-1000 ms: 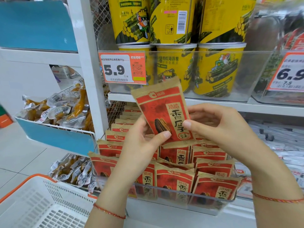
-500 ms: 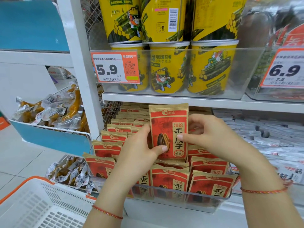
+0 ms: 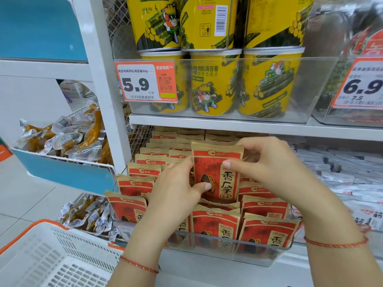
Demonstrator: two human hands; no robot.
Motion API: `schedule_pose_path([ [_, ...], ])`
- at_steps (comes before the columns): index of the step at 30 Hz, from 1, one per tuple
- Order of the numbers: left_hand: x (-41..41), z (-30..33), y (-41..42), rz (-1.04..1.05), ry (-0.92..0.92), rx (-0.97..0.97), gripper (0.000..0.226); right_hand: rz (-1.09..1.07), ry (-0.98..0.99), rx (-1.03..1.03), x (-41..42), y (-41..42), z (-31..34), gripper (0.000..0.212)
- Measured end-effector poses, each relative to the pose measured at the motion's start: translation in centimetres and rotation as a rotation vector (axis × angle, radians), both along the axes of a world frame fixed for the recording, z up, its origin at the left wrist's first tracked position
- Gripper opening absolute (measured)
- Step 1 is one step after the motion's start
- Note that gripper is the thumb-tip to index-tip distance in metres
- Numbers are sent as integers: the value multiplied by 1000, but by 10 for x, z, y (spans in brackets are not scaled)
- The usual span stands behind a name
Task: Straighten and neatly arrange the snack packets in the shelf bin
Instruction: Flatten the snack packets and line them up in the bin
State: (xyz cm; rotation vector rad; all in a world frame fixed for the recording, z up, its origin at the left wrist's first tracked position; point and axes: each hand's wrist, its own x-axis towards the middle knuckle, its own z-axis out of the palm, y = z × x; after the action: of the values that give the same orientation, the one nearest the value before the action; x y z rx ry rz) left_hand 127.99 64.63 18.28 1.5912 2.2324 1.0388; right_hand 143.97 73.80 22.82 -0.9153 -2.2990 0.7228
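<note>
One red and tan sunflower-seed packet (image 3: 215, 172) stands upright among the rows of like packets (image 3: 215, 224) in the clear shelf bin (image 3: 259, 251). My left hand (image 3: 176, 189) pinches its lower left side, thumb on the front. My right hand (image 3: 267, 164) pinches its upper right edge with the fingertips. The packet's bottom edge sits down between the second and third rows, hidden by the packets in front.
Yellow seaweed-roll tubs (image 3: 213, 83) fill a clear bin on the shelf above, close over the packets. A blue-fronted wire rack of vacuum-packed snacks (image 3: 68, 139) hangs at the left. A white basket with an orange rim (image 3: 47, 257) sits at lower left. Silver packets (image 3: 342, 170) lie to the right.
Both hands have lowered the held packet from in front of the upper shelf down into the bin's rows, and turned it from tilted to upright.
</note>
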Motion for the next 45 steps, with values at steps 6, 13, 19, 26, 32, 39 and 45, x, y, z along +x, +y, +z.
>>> schedule_pose_path([
  [6, 2, 2, -2, 17, -5, 76, 19, -51, -116, 7, -5, 3, -7, 15],
  [13, 6, 3, -2, 111, 12, 273, 13, -94, -123, 45, -3, 1, -5, 12],
  [19, 8, 4, -2, 165, 171, 159, 2, -160, -319, 44, -10, 0, -6, 17],
  [26, 4, 5, -3, 176, 241, -23, 30, -162, -471, 112, -21, 0, -15, 20],
  [32, -1, 12, -8, 114, 231, -106, 30, -154, -434, 33, -18, -3, -15, 13],
  [39, -3, 12, -7, 72, 260, -157, 34, -165, -397, 93, -21, -8, -7, 13],
  [45, -1, 11, -9, 34, 272, -183, 39, -165, -413, 91, -21, -9, -6, 8],
])
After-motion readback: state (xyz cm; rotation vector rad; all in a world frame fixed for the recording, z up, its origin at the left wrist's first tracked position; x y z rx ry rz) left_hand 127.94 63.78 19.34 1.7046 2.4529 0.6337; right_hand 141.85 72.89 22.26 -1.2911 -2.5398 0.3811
